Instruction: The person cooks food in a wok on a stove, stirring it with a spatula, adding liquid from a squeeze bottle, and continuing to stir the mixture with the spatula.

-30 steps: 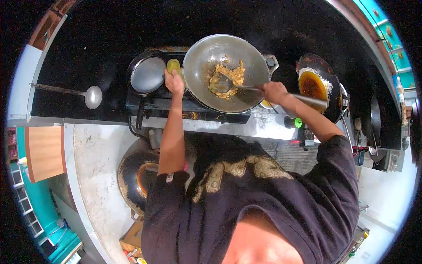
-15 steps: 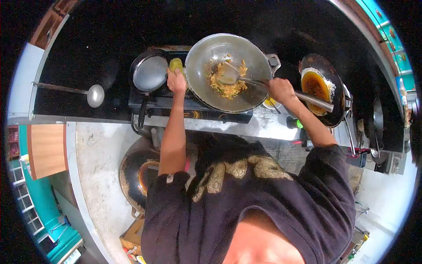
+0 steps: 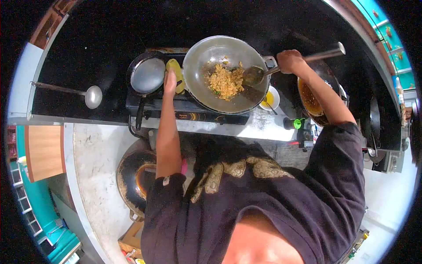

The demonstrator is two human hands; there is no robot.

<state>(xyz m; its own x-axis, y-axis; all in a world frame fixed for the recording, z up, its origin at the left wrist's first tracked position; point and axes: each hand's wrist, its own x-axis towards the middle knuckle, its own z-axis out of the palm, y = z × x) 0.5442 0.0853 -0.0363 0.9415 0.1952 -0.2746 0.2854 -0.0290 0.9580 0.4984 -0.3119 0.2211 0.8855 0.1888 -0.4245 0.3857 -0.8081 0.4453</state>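
Note:
A large metal wok (image 3: pixel 196 57) stands on the stove with fried rice (image 3: pixel 225 82) heaped in its middle. My left hand (image 3: pixel 170 82) is at the wok's left side, closed on a yellow-green cloth (image 3: pixel 175 66); the wok handle there is hidden. Beyond the wok's right handle (image 3: pixel 270 61), my right hand (image 3: pixel 290 61) grips the metal shaft of a spatula (image 3: pixel 253 75). Its blade is inside the wok, at the right edge of the rice, and the shaft's end points up to the right.
Left of the wok sits a small black frying pan (image 3: pixel 151 75); farther left lies a ladle (image 3: pixel 93 97). A white bowl (image 3: pixel 273 93) with yellow liquid and a spoon is right of the wok. Behind my right forearm is a dark pan (image 3: pixel 309 99) of brown sauce. Another wok (image 3: pixel 126 178) is lower left.
My right hand has moved up and slightly right, drawing the spatula blade from over the rice to the wok's right side. The rice is more gathered. My left hand has shifted slightly on the cloth.

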